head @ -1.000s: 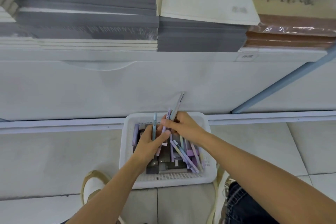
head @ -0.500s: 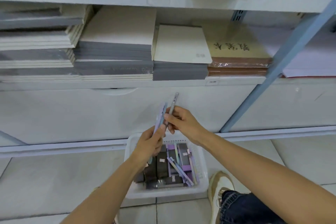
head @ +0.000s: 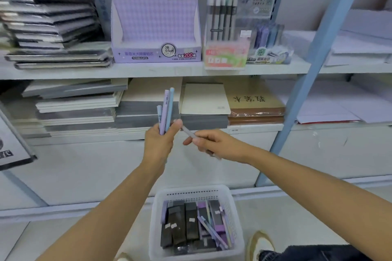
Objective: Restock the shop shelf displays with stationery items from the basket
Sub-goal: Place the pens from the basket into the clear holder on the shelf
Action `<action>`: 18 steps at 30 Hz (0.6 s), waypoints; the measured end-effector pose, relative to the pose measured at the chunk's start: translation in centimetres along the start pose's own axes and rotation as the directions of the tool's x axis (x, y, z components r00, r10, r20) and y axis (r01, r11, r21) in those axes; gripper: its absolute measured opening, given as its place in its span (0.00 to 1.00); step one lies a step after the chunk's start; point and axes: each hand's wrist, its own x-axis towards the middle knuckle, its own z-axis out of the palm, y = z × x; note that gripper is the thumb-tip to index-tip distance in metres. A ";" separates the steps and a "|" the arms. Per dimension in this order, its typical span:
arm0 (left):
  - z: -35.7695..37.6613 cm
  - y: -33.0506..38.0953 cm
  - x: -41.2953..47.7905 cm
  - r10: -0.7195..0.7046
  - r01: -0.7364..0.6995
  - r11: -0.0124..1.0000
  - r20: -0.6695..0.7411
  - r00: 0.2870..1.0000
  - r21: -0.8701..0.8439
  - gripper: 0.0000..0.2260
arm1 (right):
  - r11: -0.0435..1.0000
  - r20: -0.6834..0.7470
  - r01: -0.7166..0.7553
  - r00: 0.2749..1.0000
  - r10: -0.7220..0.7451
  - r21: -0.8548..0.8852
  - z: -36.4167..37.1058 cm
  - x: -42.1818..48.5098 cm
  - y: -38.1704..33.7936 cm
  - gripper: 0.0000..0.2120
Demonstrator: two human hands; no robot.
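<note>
My left hand (head: 159, 142) holds three pastel lead tubes (head: 166, 108) upright, purple and blue, in front of the lower shelf. Just to its right, my right hand (head: 214, 142) grips one grey tube (head: 188, 132) that points up-left toward the left hand. Below on the floor stands a white plastic basket (head: 232, 195) holding several dark flat boxes and pastel tubes. On the upper shelf stands a purple Kuromi display box (head: 156, 27), open and with no stock visible in it.
A pen display stand (head: 224, 34) and a blue lead-tube display (head: 268, 38) stand right of the purple box. Stacks of notebooks (head: 70, 108) fill both shelves. A blue shelf post (head: 314, 63) slants at the right. My shoe (head: 259, 243) is beside the basket.
Both hands have risen from the basket with the tubes. My view has tilted up, bringing the upper shelf and display boxes into sight. The right hand's tube now points toward the left hand.
</note>
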 end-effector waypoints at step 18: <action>5.3 19.2 1.0 0.250 -0.208 0.957 0.213 0.945 -0.203 0.12 | 0.816 -0.776 0.577 0.505 -0.378 -0.022 -14.0 -1.7 -17.8 0.07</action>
